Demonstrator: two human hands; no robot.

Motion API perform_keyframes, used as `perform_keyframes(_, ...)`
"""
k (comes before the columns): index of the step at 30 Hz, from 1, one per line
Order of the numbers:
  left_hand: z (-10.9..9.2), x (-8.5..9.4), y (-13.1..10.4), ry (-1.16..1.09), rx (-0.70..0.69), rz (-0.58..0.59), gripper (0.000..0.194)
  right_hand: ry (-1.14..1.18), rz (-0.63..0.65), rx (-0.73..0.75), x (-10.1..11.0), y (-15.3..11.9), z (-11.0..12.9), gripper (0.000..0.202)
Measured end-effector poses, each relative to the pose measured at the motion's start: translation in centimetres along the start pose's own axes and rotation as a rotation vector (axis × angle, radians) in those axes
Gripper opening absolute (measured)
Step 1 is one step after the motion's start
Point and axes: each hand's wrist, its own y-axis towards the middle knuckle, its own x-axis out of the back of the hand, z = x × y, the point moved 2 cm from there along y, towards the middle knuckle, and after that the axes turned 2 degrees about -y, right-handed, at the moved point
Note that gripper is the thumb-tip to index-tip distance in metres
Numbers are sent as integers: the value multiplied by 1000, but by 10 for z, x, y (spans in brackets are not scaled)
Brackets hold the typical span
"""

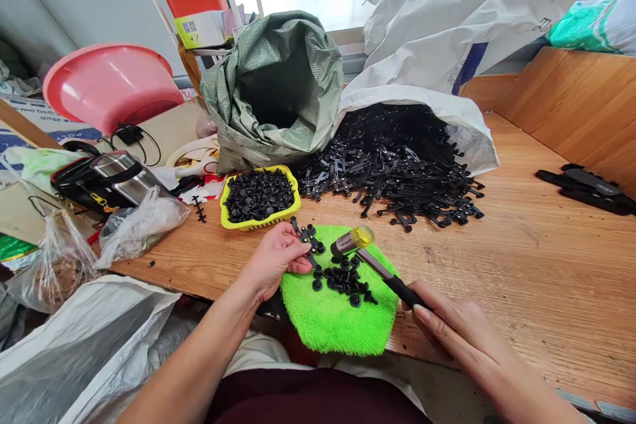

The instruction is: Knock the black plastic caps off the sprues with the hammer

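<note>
My right hand (442, 318) is wrapped round the black grip of a mallet (380, 265), whose head with a yellow translucent face is above the green cloth (338, 331). Between the thumb and fingers of my left hand (278, 255) is a black jointed plastic strip (308, 245), held at the cloth's left edge. Several loose black plastic plugs (348, 281) lie on the cloth under the mallet head. Just beyond my left hand stands a yellow basket (226, 218) filled with similar black pieces.
A heap of black strips (392, 165) spills from a white sack (477, 116) onto the wooden table (521, 265). Behind the basket is an open green woven sack (223, 139). A pink basin (109, 86), a steel flask (129, 175) and plastic bags (144, 225) are at left.
</note>
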Motion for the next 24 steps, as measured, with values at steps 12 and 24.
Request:
perform_keyframes(12, 5, 0, 0, 42, -104, 19, 53, -519, 118, 384, 7, 27, 43, 43)
perform_keyframes(24, 6, -1, -3, 28, -153, -7, 49, -580, 56, 518, 6, 26, 48, 24)
